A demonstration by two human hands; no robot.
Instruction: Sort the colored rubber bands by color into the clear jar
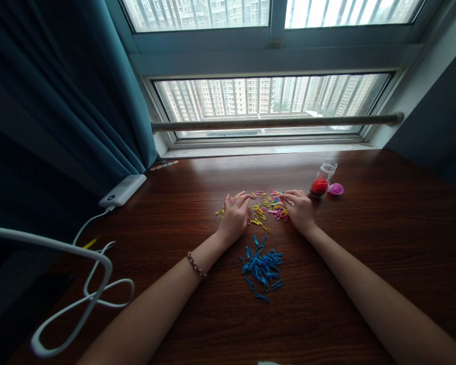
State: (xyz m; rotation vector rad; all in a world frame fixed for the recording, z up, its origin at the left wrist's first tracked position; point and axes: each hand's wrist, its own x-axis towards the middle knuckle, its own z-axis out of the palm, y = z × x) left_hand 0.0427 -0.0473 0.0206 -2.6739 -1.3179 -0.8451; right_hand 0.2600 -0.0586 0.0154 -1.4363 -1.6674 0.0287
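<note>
A mixed pile of small yellow, pink and some blue loop-shaped pieces [259,209] is spread on the table between my hands. My left hand [234,217] rests at the pile's left side, its fingers bent but apart, with pieces under and around them. At the right side, my right hand [298,209] has its thumb and fingers drawn together at the pile's edge. A speck of blue shows by those fingertips, but what they hold is too small to make out. Nearer to me lies a separate heap of blue loop-shaped pieces [263,266].
A clear jar [326,175] with red and dark contents stands beyond my right hand, beside a pink lid [335,189]. On the left are a white box-shaped device [123,190] and its looping white cable [106,274]. A window and blue curtain [110,101] border the wooden table [197,177].
</note>
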